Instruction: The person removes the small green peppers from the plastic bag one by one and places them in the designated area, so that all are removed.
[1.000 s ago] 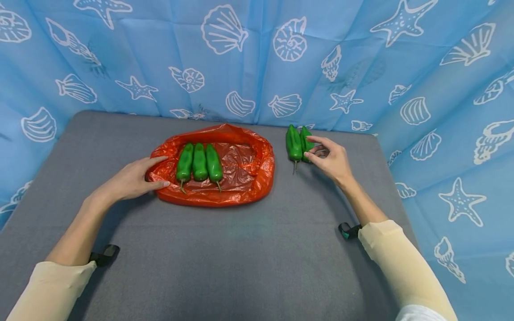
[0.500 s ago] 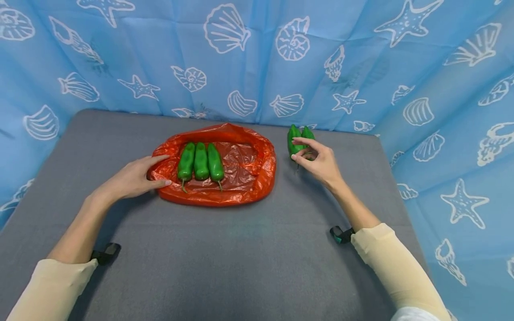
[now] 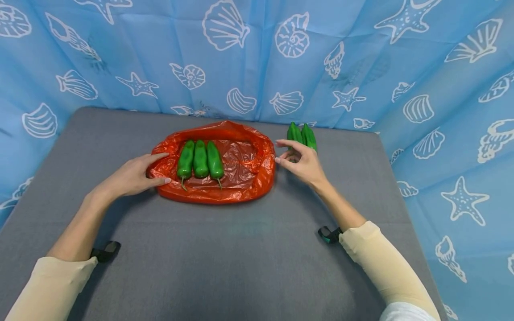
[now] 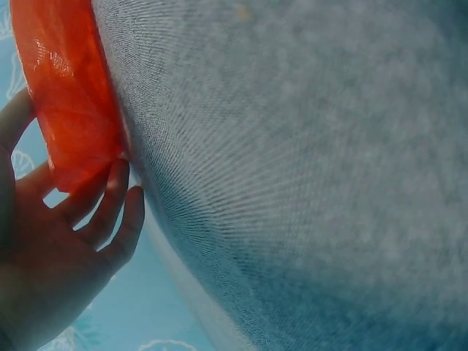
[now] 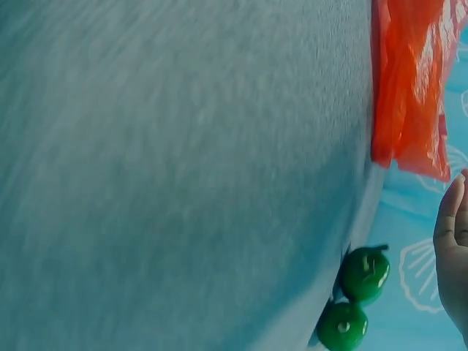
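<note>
A red plastic bag [image 3: 263, 183], its mouth spread and rim folded out, lies at the far middle of the table in the head view. Three green peppers [image 3: 201, 160] lie side by side inside, stems toward me. My left hand [image 3: 134, 178] holds the bag's left end, thumb and forefinger over the rim; the left wrist view shows other fingers against its outside. Close by the right rim is my right hand [image 3: 301, 162], its bent fingers apart from the thumb and nothing between them. Two more green peppers [image 3: 309, 136] lie behind it, partly hidden.
A grey cloth [image 3: 241, 258] covers the table, whose far edge meets a blue curtain [image 3: 257, 53] with white shell and starfish prints. Black straps [image 3: 106, 252] with small devices sit on both wrists.
My right hand has moved left from the two peppers outside toward the bag's right rim, leaving them where they lay. The left hand, the bag and the three peppers inside have stayed in place.
</note>
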`<state>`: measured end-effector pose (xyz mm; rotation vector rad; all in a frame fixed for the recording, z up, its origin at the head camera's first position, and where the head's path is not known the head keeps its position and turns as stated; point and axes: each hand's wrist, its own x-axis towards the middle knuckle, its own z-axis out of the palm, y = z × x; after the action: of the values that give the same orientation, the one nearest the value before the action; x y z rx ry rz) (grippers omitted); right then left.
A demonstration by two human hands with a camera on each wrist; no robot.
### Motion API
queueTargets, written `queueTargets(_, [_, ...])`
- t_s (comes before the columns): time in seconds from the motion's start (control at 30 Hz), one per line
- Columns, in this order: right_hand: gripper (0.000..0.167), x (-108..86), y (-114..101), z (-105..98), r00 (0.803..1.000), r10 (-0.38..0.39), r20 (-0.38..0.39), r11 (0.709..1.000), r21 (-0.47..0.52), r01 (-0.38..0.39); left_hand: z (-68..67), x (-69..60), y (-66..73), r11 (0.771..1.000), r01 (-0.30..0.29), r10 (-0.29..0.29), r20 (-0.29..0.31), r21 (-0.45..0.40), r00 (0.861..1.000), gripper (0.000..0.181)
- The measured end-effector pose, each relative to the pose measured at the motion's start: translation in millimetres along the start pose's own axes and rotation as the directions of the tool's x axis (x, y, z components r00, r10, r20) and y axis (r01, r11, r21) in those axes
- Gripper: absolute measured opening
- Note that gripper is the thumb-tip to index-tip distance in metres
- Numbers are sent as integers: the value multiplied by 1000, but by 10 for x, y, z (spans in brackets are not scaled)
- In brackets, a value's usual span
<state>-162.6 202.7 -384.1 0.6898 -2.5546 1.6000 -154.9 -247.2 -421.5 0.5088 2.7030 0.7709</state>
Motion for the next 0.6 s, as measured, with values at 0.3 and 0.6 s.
queueTargets(0.3, [44,62,-57,180,999,-33,34,998,50,31,1,-7,-10,1000,-2,2,1,3,1000,82])
queueTargets(0.6, [43,106,-178,319,994,-69,86,997,41,65,10,-1,-12,1000,6,-6,5,1,1000,82])
